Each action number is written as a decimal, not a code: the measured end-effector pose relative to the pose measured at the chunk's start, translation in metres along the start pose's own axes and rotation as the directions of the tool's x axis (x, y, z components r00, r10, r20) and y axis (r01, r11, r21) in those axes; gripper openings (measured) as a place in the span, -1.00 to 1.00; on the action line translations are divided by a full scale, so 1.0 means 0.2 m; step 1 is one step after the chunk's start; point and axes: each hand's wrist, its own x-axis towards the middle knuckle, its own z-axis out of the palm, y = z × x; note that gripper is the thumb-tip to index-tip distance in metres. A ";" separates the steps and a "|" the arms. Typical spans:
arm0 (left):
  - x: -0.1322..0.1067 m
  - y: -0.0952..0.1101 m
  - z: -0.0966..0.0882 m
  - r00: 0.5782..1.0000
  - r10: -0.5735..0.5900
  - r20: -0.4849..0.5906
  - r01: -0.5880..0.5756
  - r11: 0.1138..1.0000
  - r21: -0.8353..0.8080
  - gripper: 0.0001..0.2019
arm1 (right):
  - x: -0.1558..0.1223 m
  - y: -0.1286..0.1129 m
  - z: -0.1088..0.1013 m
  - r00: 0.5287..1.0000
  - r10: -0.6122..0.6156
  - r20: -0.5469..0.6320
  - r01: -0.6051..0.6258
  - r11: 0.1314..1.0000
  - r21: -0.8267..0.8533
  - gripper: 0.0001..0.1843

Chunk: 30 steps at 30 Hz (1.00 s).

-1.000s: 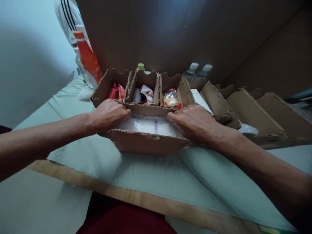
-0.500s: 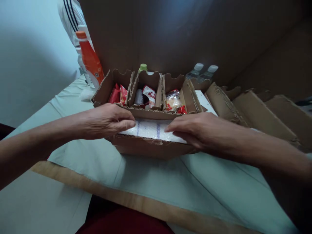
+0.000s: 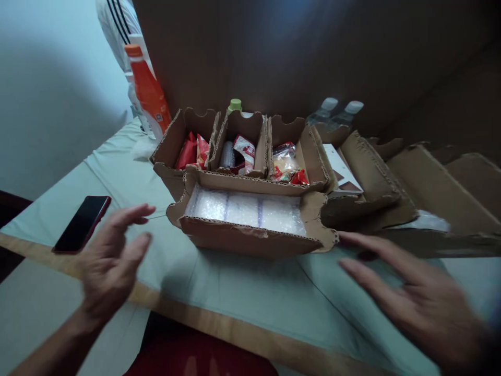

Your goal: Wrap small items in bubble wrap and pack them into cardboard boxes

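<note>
A cardboard tray (image 3: 250, 239) with a front slot full of white bubble wrap (image 3: 245, 208) stands on the pale cloth. Behind the slot, three compartments hold red snack packets (image 3: 192, 151), a wrapped item (image 3: 242, 152) and a clear bag of snacks (image 3: 285, 162). My left hand (image 3: 111, 256) hovers open to the left of the tray, fingers spread, holding nothing. My right hand (image 3: 410, 295) is open at the lower right, fingers stretched toward the tray's right corner, not touching it.
A dark phone (image 3: 82, 223) lies on the cloth at the left. An orange bottle (image 3: 147, 91) stands behind the tray, with a green-capped bottle (image 3: 235, 104) and two clear bottles (image 3: 338, 110). More cardboard dividers (image 3: 415, 183) lie to the right. Another person in white stands behind.
Both hands have let go of the bubble wrap in the tray's front slot and pulled back toward me, fingers now spread. The phone has come into view.
</note>
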 end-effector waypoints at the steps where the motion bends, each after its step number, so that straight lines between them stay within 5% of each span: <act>1: -0.05 -0.06 0.07 0.996 -0.083 0.021 0.084 0.995 -0.053 -0.48 | -0.04 0.00 0.07 0.998 0.057 0.034 -0.058 0.998 0.038 -0.63; 5: -0.09 -0.15 0.41 0.981 -0.103 0.166 0.143 0.957 -0.252 -0.36 | -0.08 -0.04 0.39 0.978 0.191 0.078 -0.203 0.962 0.182 -0.55; 8: -0.08 -0.08 0.53 0.980 -0.089 0.179 0.155 0.905 -0.397 -0.33 | -0.12 -0.04 0.52 0.961 0.275 0.008 -0.271 0.941 0.204 -0.54; 11: -0.22 -0.03 0.49 0.982 -0.059 0.181 0.127 0.912 -0.391 -0.28 | -0.24 -0.04 0.51 0.953 0.301 -0.040 -0.289 0.939 0.188 -0.53; 14: -0.43 -0.06 0.35 0.988 -0.075 0.136 0.113 0.949 -0.296 -0.32 | -0.32 -0.12 0.49 0.966 0.256 -0.012 -0.248 0.944 0.219 -0.50; 16: -0.49 -0.10 0.25 0.985 -0.170 -0.001 0.164 0.954 -0.249 -0.41 | -0.28 -0.23 0.53 0.977 0.206 0.052 -0.212 0.932 0.295 -0.47; 19: -0.42 -0.16 0.17 0.939 -0.278 -0.204 0.225 0.942 -0.249 -0.44 | -0.11 -0.36 0.65 0.978 0.151 0.147 -0.200 0.883 0.424 -0.43; 24: -0.32 -0.19 0.23 0.947 -0.250 -0.201 0.199 0.950 -0.241 -0.42 | 0.01 -0.32 0.74 0.965 0.192 0.176 -0.254 0.845 0.471 -0.52; 27: -0.45 -0.21 0.26 0.949 -0.231 -0.215 0.186 0.960 -0.209 -0.41 | -0.03 -0.27 0.73 0.961 0.173 0.216 -0.256 0.851 0.458 -0.54; 30: -0.64 -0.28 0.20 0.918 -0.206 -0.339 0.180 0.978 -0.107 -0.34 | 0.02 -0.36 0.76 0.950 0.048 0.310 -0.210 0.832 0.514 -0.50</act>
